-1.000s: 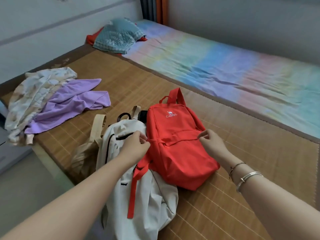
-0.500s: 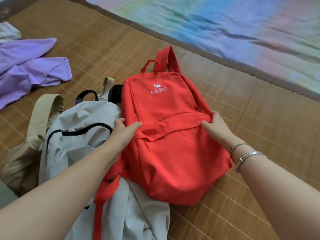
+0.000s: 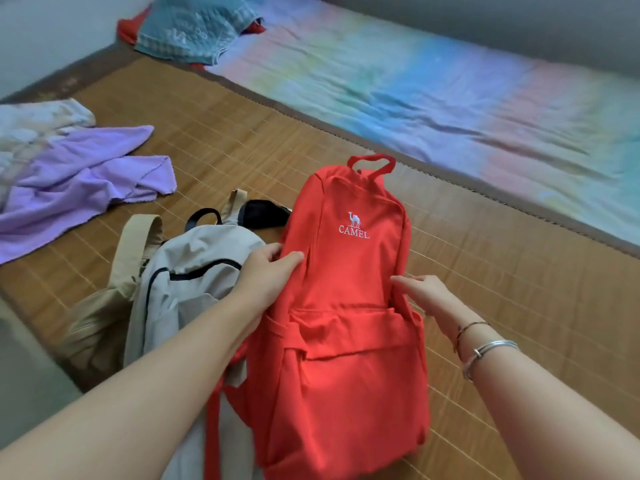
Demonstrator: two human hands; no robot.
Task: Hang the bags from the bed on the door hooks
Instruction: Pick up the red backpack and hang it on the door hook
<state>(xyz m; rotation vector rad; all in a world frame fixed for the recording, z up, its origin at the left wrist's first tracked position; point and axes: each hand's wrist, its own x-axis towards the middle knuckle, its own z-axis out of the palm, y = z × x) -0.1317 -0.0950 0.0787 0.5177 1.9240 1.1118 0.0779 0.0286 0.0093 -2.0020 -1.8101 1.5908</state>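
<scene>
A red backpack of smooth woven cloth sits between the two hands, its front toward the camera, with a white camel logo above the word CAMEL and a short loop handle at the far end. The left hand grips the bag's left edge, thumb on the front and the other fingers tucked out of sight behind the fabric. The right hand presses against the right edge with fingers stretched along the side seam; whether it pinches the cloth or only rests there cannot be told. A silver bangle and a thin cord circle the right wrist. Under the left forearm lies a pale grey backpack with a black zipper line and tan straps, its lower part cut off by the frame and partly covered by the red one; a limp red strap hangs across it. Everything rests on a ribbed bamboo mat. Beyond the left hand lies a crumpled lilac garment, beside a paler one that runs out of view. Beyond the right hand stretches a wrinkled pastel rainbow sheet, blurred, with a teal patterned pillow at its far end.
</scene>
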